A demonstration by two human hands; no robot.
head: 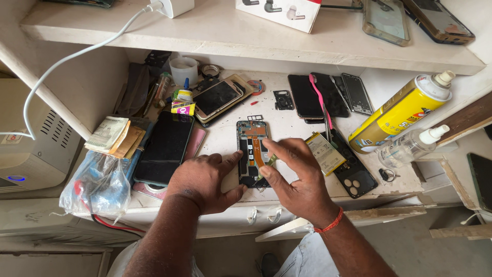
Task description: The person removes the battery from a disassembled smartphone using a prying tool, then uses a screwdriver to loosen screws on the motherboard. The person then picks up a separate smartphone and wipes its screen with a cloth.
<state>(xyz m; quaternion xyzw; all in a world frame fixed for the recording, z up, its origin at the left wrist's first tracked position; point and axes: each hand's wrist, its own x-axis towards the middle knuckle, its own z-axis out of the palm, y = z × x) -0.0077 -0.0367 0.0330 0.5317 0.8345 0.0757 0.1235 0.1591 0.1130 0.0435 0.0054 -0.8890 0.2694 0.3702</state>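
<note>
An opened phone [252, 149] lies back-up on the white bench, its frame bare and an orange flex cable running down its middle. My left hand [205, 179] rests at its left edge, thumb and forefinger pressing the side of the frame. My right hand [294, 177] hovers over its lower right part and pinches a thin yellowish tool [270, 161] whose tip touches the phone's inside. A removed phone battery [325, 152] lies just right of my right hand.
Several phones and screens [165, 146] lie about the bench. A yellow spray can [400, 113] and a clear spray bottle [407, 146] lie at the right. A plastic bag [97, 184] and banknotes [106, 133] sit at the left. A black back cover [353, 177] lies near the front edge.
</note>
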